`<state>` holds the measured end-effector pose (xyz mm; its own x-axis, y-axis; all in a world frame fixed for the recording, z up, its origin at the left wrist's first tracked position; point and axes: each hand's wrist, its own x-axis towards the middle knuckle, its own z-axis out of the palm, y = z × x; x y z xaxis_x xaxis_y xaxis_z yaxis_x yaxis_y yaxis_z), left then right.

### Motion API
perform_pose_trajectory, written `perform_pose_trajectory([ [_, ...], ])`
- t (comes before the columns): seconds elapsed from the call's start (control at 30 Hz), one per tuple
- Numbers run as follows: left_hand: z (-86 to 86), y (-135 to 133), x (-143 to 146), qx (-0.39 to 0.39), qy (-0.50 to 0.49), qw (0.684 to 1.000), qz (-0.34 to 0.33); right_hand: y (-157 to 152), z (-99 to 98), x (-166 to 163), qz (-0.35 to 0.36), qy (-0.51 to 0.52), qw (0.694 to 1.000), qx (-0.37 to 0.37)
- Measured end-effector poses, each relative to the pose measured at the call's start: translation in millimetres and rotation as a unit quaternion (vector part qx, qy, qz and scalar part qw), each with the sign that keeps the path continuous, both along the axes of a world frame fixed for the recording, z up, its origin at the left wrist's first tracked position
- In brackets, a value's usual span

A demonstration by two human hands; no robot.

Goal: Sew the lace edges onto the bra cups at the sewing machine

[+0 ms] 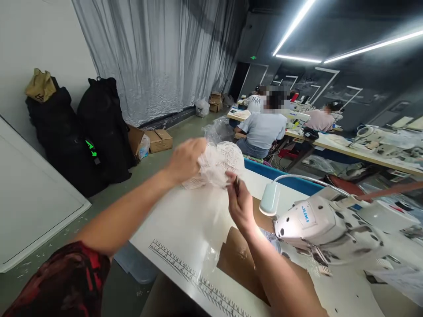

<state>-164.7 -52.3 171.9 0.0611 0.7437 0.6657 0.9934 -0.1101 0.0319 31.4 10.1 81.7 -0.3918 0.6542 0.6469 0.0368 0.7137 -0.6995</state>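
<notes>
White lace fabric (220, 165), bunched and sheer, is lifted over the far end of the white sewing table (178, 215). My left hand (187, 159) is closed on its left side, slightly smeared by motion. At the fabric's lower right edge, my right hand (242, 203) is closed around a small dark pointed tool (237, 186), perhaps thread snips; its exact kind is unclear. The thumb and fingertips of that hand are at the lace, and I cannot tell whether they pinch it.
A JUKI sewing machine (307, 224) and a lit lamp (270, 199) stand right of my right hand. Brown card (239, 259) lies beneath my right forearm. A printed ruler (198, 277) runs along the near edge. Beyond, a person (264, 130) sits at another table.
</notes>
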Motion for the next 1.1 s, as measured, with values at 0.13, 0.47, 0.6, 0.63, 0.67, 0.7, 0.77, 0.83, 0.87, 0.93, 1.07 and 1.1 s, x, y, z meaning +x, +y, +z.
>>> perform_pose_trajectory([
  [0.13, 26.2, 52.5, -30.9, 0.105, 0.019, 0.994, -0.009, 61.1, 25.6, -33.0, -0.069, 0.078, 0.976, 0.190],
  [0.47, -71.0, 69.1, -47.0, -0.124, -0.046, 0.988, -0.074, 104.4, -35.5, -21.8, -0.153, -0.087, 0.981, 0.086],
  [0.6, -55.4, 76.5, -72.6, -0.021, -0.174, 0.975, -0.135, 104.2, -27.8, -21.9, -0.210, -0.057, 0.960, 0.174],
  [0.63, -52.2, 81.6, -82.0, -0.001, -0.220, 0.967, -0.131, 107.7, -22.4, -24.9, -0.214, -0.048, 0.957, 0.192],
  [0.67, -50.6, 87.6, -91.8, 0.007, -0.277, 0.954, -0.119, 112.9, -16.0, -29.0, -0.216, -0.037, 0.954, 0.205],
  [0.7, -50.6, 94.0, -101.7, 0.002, -0.336, 0.936, -0.104, 119.8, -9.1, -33.9, -0.219, -0.026, 0.952, 0.211],
  [0.77, -55.6, 106.2, -119.4, -0.036, -0.436, 0.896, -0.078, 136.9, 5.3, -45.1, -0.221, -0.011, 0.955, 0.199],
  [0.83, -64.7, 114.9, -131.4, -0.094, -0.487, 0.866, -0.068, 155.5, 17.9, -56.1, -0.204, -0.032, 0.966, 0.154],
  [0.87, -69.8, 117.4, -134.8, -0.132, -0.505, 0.849, -0.076, 164.1, 22.6, -61.1, -0.188, -0.058, 0.972, 0.127],
  [0.93, -79.6, 119.2, -137.0, -0.217, -0.549, 0.801, -0.098, 178.0, 28.1, -69.7, -0.149, -0.121, 0.978, 0.079],
  [1.07, -93.1, 117.0, -132.2, -0.340, -0.603, 0.709, -0.135, 189.3, 27.0, -79.9, -0.090, -0.217, 0.972, 0.027],
  [1.1, -95.2, 116.1, -130.8, -0.349, -0.606, 0.702, -0.136, 189.2, 25.9, -80.9, -0.084, -0.232, 0.969, 0.020],
])
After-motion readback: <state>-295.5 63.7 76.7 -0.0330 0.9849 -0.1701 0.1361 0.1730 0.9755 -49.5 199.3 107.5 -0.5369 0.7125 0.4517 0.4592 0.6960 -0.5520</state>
